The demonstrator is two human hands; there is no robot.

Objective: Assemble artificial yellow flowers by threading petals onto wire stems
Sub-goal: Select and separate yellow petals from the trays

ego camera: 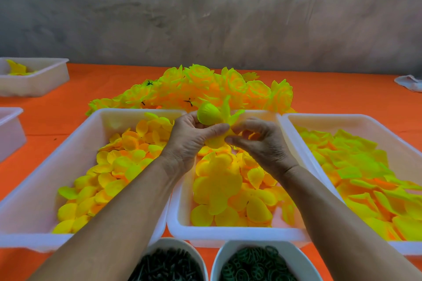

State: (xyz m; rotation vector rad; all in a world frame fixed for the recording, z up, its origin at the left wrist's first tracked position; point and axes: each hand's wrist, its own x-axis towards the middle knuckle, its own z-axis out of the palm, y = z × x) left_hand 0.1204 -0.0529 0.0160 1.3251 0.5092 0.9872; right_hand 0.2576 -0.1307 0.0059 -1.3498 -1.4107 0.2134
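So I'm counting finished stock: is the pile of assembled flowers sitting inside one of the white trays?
No, the finished flowers lie heaped on the orange table behind the white trays.

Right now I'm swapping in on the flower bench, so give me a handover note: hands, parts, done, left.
Left hand grips the half-built flower; right hand pinches its petals from the other side.
Loose petals fill three white trays: left, middle, right. Dark green parts sit in two near bowls.
Done: a pile of finished flowers behind the trays.
Left: finish this flower, then keep going; plenty of petals remain.
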